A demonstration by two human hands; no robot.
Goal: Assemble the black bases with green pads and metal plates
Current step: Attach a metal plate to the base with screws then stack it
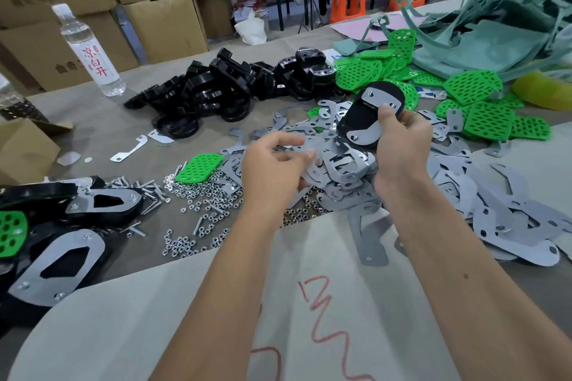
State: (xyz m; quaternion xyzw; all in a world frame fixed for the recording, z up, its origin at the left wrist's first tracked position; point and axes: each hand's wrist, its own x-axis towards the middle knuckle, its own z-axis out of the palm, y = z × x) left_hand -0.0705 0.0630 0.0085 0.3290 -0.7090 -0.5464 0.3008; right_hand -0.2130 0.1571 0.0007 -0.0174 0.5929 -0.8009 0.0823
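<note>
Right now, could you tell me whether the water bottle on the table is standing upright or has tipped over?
Upright. The water bottle stands on its base on the table, white cap at the top; its slight lean looks like wide-angle distortion.

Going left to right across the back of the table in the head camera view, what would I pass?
Clear plastic water bottle with red lettering → heap of black plastic bases → pile of perforated bright green pads → tangle of pale green offcut strips.

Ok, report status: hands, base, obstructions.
Right hand grips black base, metal plates on it. Left hand half-curled over plate pile, contents unclear. Nothing in the way.
</note>
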